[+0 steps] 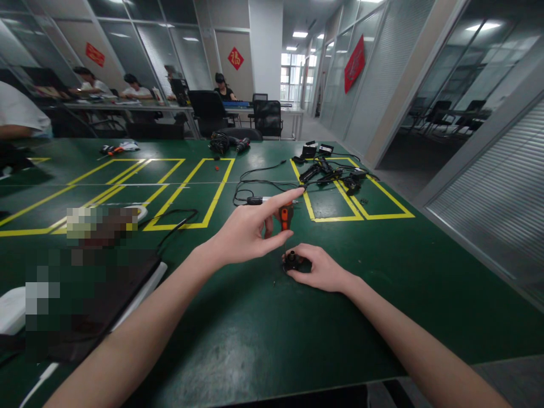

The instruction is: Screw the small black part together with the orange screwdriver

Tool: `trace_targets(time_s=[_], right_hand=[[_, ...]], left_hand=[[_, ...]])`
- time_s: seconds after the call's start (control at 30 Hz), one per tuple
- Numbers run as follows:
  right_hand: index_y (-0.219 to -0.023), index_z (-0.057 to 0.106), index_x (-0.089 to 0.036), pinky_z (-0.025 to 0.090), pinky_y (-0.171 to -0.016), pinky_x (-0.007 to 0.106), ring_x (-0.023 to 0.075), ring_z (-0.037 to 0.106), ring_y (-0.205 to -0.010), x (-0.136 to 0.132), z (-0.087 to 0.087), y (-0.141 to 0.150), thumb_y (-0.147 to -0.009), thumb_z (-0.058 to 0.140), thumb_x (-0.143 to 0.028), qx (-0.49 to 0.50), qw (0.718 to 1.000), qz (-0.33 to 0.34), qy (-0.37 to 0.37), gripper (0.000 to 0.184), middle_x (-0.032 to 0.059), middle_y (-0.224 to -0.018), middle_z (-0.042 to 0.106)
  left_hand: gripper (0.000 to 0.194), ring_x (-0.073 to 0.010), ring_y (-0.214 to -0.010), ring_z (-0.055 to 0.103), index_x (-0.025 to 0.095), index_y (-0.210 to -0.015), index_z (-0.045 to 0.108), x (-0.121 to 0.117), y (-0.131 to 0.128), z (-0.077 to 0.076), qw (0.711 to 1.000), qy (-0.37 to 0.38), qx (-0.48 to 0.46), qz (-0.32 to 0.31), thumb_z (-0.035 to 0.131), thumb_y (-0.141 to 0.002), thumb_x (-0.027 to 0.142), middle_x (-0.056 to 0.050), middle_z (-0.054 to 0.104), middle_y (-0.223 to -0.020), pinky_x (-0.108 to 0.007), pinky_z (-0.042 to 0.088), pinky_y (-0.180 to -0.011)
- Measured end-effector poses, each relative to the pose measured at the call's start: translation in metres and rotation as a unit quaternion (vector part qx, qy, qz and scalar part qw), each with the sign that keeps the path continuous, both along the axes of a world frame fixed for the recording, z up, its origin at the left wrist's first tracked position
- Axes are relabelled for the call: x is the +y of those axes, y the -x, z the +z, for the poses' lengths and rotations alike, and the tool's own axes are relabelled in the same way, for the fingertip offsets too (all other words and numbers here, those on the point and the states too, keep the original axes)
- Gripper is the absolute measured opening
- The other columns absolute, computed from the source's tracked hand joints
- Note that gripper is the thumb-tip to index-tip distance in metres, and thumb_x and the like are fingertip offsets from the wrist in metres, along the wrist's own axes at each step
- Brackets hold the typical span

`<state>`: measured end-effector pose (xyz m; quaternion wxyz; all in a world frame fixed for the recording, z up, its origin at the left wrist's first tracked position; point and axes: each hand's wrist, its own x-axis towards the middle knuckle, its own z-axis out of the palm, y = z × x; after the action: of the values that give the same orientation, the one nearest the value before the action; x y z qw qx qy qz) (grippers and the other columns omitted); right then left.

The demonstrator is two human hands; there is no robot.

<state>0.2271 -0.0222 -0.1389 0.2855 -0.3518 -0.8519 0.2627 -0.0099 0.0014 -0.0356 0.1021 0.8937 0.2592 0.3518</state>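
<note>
My left hand (246,232) is raised over the middle of the green table (238,340), its index finger stretched out. Between its thumb and curled fingers is an orange-and-black screwdriver handle (285,216), upright; no tip shows below it. Lower and to the right, my right hand (321,267) has its thumb and fingers curled round a small black round part (291,262) with a short post on top, resting on the table. Behind my left hand lies a pen-shaped tool (256,200) with a black grip and a cable, partly covered by the hand.
Black cables and black parts (323,170) lie in a heap at the back right, among yellow tape frames (340,219). A dark power tool (243,145) and cable coil stand at the back. A dark bag-like item (123,294) lies left. People sit at desks beyond.
</note>
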Motion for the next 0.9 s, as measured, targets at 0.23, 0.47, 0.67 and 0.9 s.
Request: trace_targets(time_s=[0.23,0.47,0.67,0.9], right_hand=[[-0.110,0.071,-0.018,0.055,-0.081,0.034,0.0222,0.071,-0.091,0.0003,0.0001,-0.0004,-0.086,0.076,-0.021,-0.002,1.000,0.001,-0.005,0.025,0.0078,-0.104,0.076],[-0.111,0.071,-0.019,0.056,-0.083,0.035,0.0229,0.071,-0.092,0.0001,0.0005,-0.0001,-0.086,0.075,-0.022,-0.006,1.000,-0.003,-0.004,0.026,0.0080,-0.105,0.077],[-0.110,0.071,-0.017,0.056,-0.083,0.036,0.0227,0.070,-0.090,0.0006,-0.0001,-0.0002,-0.086,0.075,-0.022,-0.003,1.000,0.001,-0.009,0.024,0.0089,-0.103,0.076],[-0.109,0.071,-0.017,0.056,-0.084,0.036,0.0233,0.071,-0.092,0.0007,0.0004,0.0001,-0.086,0.076,-0.022,-0.009,1.000,-0.002,-0.008,0.025,0.0089,-0.104,0.076]], left_hand=[[0.079,-0.0103,-0.067,0.066,0.031,-0.162,0.033,-0.0001,-0.0006,-0.0013,1.000,0.019,-0.003,-0.013,0.066,-0.090,0.020,-0.002,0.074,-0.106,-0.020,0.051,-0.061],[0.080,-0.0101,-0.064,0.063,0.032,-0.161,0.034,0.0000,-0.0003,-0.0013,1.000,0.014,-0.001,-0.007,0.073,-0.091,0.028,0.000,0.075,-0.100,-0.020,0.050,-0.060],[0.075,-0.0091,-0.062,0.062,0.029,-0.161,0.036,0.0012,-0.0001,-0.0020,1.000,0.011,-0.006,-0.010,0.068,-0.093,0.024,0.001,0.074,-0.093,-0.019,0.048,-0.058],[0.077,-0.0106,-0.067,0.065,0.028,-0.160,0.038,-0.0006,-0.0007,-0.0018,1.000,-0.002,-0.013,-0.011,0.070,-0.090,0.023,-0.003,0.075,-0.107,-0.022,0.051,-0.063]])
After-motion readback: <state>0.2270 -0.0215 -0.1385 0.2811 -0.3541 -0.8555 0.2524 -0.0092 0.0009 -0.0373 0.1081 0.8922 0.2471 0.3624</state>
